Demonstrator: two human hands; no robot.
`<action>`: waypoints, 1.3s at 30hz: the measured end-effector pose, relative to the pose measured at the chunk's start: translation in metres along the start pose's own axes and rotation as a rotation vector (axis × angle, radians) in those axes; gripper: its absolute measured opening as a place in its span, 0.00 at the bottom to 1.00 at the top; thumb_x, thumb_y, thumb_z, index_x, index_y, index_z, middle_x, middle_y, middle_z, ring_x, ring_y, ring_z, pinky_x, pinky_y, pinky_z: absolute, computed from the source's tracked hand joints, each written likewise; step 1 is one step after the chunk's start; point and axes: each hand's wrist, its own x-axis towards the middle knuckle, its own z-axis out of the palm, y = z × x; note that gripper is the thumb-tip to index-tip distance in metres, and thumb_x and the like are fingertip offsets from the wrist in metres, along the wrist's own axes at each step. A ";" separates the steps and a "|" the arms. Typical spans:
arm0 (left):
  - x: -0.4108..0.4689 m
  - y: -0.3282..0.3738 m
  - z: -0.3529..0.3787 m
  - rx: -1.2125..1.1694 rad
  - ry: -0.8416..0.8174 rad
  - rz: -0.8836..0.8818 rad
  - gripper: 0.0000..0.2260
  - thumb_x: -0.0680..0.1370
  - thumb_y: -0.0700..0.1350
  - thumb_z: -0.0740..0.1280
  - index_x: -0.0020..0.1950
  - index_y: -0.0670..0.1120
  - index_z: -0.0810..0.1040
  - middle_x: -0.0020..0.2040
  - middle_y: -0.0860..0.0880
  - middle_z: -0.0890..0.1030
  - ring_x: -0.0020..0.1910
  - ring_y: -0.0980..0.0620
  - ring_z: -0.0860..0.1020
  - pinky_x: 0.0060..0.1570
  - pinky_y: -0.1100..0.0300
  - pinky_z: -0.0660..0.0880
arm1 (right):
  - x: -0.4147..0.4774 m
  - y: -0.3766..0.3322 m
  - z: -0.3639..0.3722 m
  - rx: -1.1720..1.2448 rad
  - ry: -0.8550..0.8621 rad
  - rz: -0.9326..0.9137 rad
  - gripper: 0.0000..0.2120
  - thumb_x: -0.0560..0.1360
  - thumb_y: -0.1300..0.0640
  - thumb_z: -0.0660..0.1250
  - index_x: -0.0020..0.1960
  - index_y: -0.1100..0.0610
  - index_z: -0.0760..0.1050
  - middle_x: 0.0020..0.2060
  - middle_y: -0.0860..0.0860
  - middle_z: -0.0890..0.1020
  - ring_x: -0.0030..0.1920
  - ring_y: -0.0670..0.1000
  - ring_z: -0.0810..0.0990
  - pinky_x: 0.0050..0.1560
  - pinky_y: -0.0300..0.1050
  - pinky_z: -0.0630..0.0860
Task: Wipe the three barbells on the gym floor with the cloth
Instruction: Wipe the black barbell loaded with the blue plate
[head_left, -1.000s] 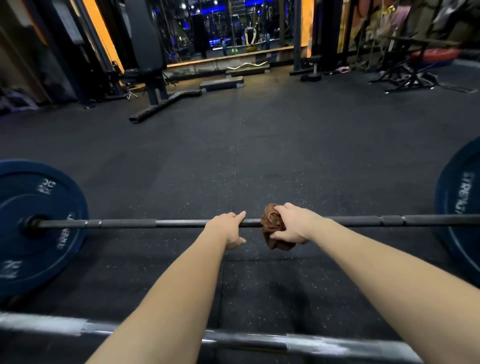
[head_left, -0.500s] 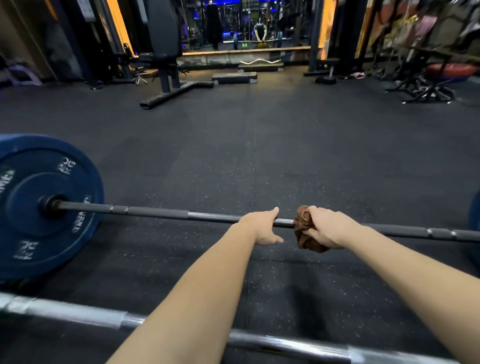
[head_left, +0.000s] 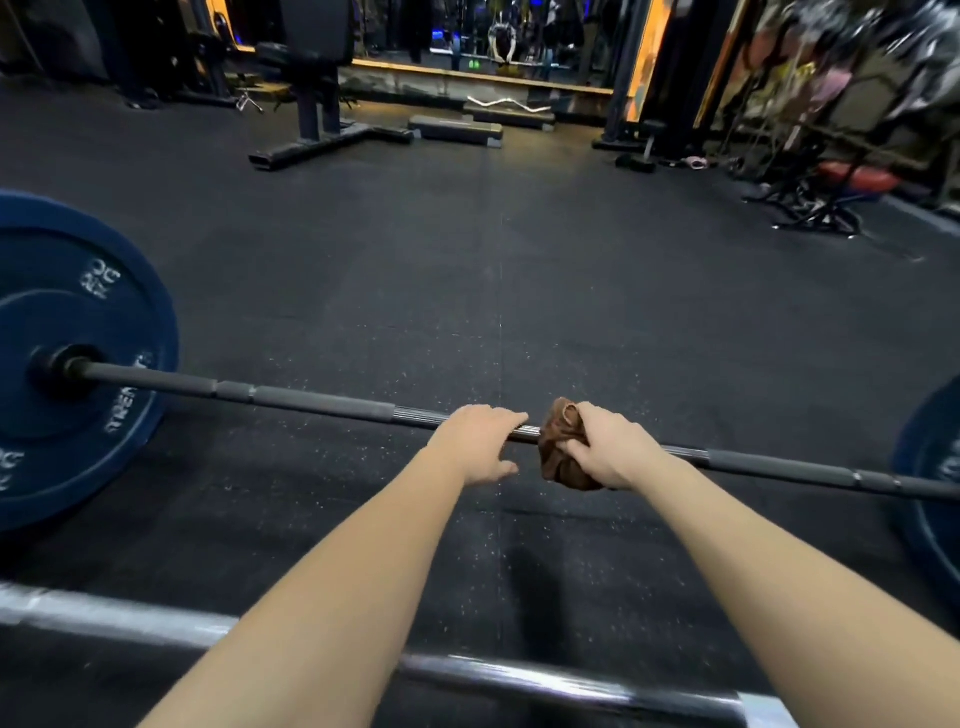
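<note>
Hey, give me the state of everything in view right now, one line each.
Dark barbell: lying on the floor, loaded at both ends.
Cloth: bunched against the dark barbell.
Right hand: grips the cloth.
Left hand: grips the dark barbell.
Silver barbell: on the floor, untouched.

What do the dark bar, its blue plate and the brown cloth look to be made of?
The dark bar: metal, seemingly with a matte black coating; bare grooved steel glints at the middle. The blue plate: likely rubber or urethane, dull moulded face with pale lettering. The cloth: soft brown fabric, bunched in folds; weave too blurred to tell.
</note>
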 end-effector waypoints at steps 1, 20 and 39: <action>0.000 -0.001 0.001 0.023 0.030 -0.031 0.27 0.81 0.55 0.68 0.78 0.49 0.68 0.73 0.48 0.75 0.70 0.44 0.73 0.71 0.51 0.66 | 0.001 -0.004 -0.001 -0.018 -0.006 0.007 0.19 0.83 0.46 0.61 0.68 0.57 0.68 0.67 0.56 0.76 0.66 0.60 0.75 0.60 0.50 0.70; 0.012 0.004 -0.003 0.090 -0.068 -0.226 0.09 0.85 0.39 0.58 0.62 0.44 0.75 0.60 0.43 0.80 0.61 0.41 0.76 0.59 0.52 0.69 | -0.024 0.024 -0.026 -0.075 -0.134 0.166 0.17 0.80 0.56 0.56 0.67 0.59 0.70 0.63 0.57 0.78 0.59 0.59 0.79 0.54 0.46 0.74; 0.002 0.000 -0.007 -0.003 -0.031 -0.217 0.11 0.82 0.38 0.61 0.62 0.48 0.76 0.59 0.45 0.81 0.58 0.41 0.78 0.50 0.52 0.72 | -0.015 -0.012 -0.006 0.235 -0.001 0.094 0.20 0.80 0.60 0.61 0.71 0.53 0.72 0.64 0.55 0.80 0.62 0.59 0.78 0.58 0.44 0.71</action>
